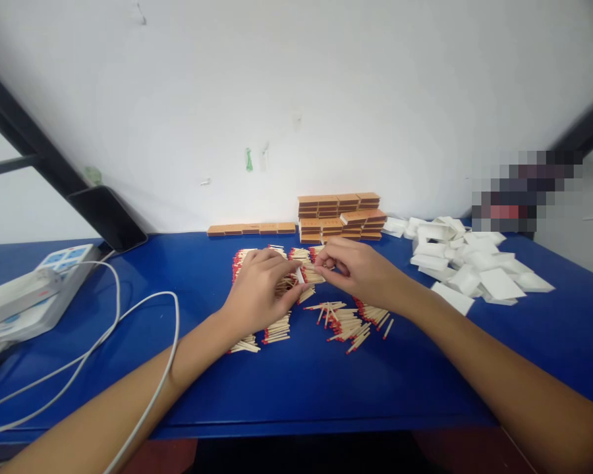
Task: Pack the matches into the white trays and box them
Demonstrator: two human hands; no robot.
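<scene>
My left hand (261, 289) lies over bundles of red-tipped matches (277, 329) on the blue table (301, 382), its fingers closed round a small white tray that shows at the fingertips. My right hand (356, 266) is just to the right, its fingers pinched on several matches at the tray's edge. A loose heap of matches (348, 319) lies in front of the right hand. Neat rows of matches (244, 258) sit behind the left hand.
Brown matchbox sleeves are stacked at the wall (343, 216), with a single row (251, 229) to their left. A heap of white inner trays (467, 260) lies at the right. At the left are a power strip (27, 296), white cables (128, 316) and a leaning phone (107, 217).
</scene>
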